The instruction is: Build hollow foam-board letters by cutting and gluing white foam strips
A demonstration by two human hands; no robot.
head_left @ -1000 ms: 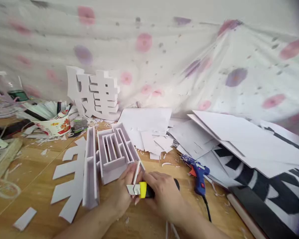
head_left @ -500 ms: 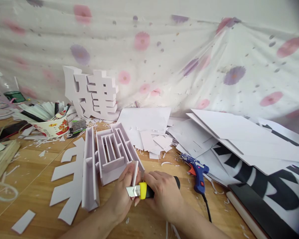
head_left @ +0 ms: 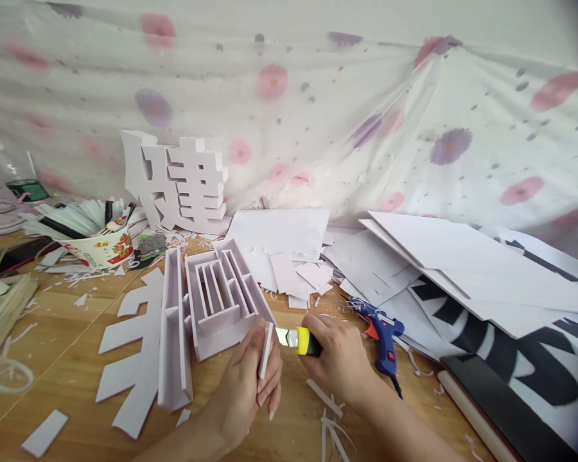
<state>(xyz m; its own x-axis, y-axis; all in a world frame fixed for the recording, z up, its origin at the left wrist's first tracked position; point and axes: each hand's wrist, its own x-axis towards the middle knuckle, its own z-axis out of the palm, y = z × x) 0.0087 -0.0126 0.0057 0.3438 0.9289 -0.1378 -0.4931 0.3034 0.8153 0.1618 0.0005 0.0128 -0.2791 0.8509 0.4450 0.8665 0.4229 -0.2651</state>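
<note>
Head view: a white strip sits pinched in the left hand, its long axis pointing away from the person. Just to its right, the cutter, gripped in the right hand, points its blade left, crosswise to the strip.

The utility knife was yellow, black and silver. The strip was plain white; the compartmented piece was white, shading to pale lilac inside. The glue gun was blue with an orange-red trigger. The tabletop showed light-brown wood grain. The backdrop sheet bore pink and purple flowers with grey dots on white. The bowl carried red and yellow print on white. The printed sheet showed bold black shapes on a white ground.
</note>
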